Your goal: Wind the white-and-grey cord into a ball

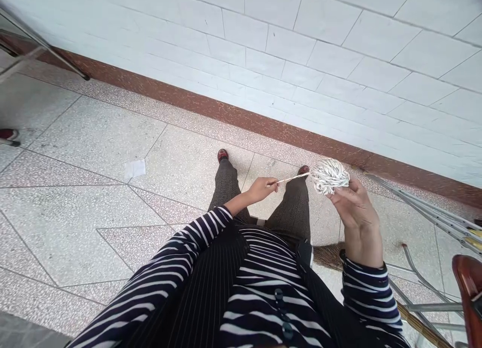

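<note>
A bundle of white cord with dark flecks (pixel 329 176) is wound into a rough ball in front of me, on the right. My right hand (pixel 354 202) grips it from the lower right, thumb toward me. From the ball's left side a single strand (pixel 293 178) runs to my left hand (pixel 261 189), which pinches it in closed fingers. The strand looks taut between the two hands. Both hands are held out over the floor, above my legs and feet.
A white tiled wall (pixel 278 51) with a red-brown skirting (pixel 188 98) runs ahead. Metal legs (pixel 66 62) stand at far left. A white paper (pixel 135 169) lies on the speckled floor. Right of me are a broom (pixel 328 256), a metal-framed chair (pixel 414 265) and folded metal poles (pixel 422 202).
</note>
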Demonstrator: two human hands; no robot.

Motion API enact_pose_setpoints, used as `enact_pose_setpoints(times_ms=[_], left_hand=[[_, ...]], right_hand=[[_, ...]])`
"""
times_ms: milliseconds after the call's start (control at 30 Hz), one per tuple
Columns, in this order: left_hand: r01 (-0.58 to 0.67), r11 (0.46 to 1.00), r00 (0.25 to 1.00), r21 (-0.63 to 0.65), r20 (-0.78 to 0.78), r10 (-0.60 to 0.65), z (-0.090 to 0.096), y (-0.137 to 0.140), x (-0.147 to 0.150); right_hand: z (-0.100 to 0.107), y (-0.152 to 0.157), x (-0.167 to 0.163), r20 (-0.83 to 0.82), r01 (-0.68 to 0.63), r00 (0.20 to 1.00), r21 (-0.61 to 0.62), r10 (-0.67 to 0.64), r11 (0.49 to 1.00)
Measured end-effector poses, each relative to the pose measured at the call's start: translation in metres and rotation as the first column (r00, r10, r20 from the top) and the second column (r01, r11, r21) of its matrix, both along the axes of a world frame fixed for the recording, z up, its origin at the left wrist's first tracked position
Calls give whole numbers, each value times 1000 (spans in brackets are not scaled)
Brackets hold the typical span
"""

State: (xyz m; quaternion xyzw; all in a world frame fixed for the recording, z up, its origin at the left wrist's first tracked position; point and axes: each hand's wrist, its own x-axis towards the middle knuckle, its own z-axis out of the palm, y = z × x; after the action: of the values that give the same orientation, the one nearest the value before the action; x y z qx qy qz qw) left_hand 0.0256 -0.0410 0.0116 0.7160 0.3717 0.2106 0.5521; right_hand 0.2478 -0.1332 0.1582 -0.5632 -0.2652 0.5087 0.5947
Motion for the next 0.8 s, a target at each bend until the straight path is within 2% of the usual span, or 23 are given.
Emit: enact_pose_setpoints(times_ms=[100, 167, 200, 267, 300, 333, 400, 467, 567, 633, 800], left_hand=[[24, 1000, 999, -8, -45, -25, -5, -12, -8], [76, 995, 994, 58, -80, -71, -2, -19, -11], [111, 987, 990, 117, -105, -99, 1, -22, -11], [193, 943, 974, 270, -171, -150, 9, -25, -11], [230, 908, 965, 351, -206, -165, 13, -24, -10], [258, 867, 957, 425, -238, -168, 18, -22, -10], [291, 788, 946, 543, -288, -151, 25, -13, -11], [301, 726, 940, 619, -321, -116, 29, -1, -14], [312, 689, 934, 655, -343, -97, 27, 12, -19], [298, 710, 938, 638, -332, -97, 20, 15, -19], [222, 836, 961, 503, -256, -102, -3, 8, -13]], right_hand=[[-10, 14, 5, 204, 96, 973, 65, -107, 993], [-28, 26, 4, 385, 165, 900, 133, -204, 977], [-40, 33, 2, 490, 184, 839, 154, -236, 971], [-65, 43, -3, 688, 189, 691, 127, -224, 974], [-78, 46, -7, 741, 174, 647, 85, -179, 981], [-90, 47, -11, 750, 133, 654, 20, -103, 991], [-112, 44, -21, 642, -9, 762, -120, 84, 993], [-129, 35, -30, 486, -166, 838, -203, 246, 965], [-142, 17, -40, 268, -327, 883, -236, 384, 915], [-143, 7, -44, 142, -372, 902, -218, 407, 902], [-131, -6, -45, -24, -377, 926, -137, 377, 916]])
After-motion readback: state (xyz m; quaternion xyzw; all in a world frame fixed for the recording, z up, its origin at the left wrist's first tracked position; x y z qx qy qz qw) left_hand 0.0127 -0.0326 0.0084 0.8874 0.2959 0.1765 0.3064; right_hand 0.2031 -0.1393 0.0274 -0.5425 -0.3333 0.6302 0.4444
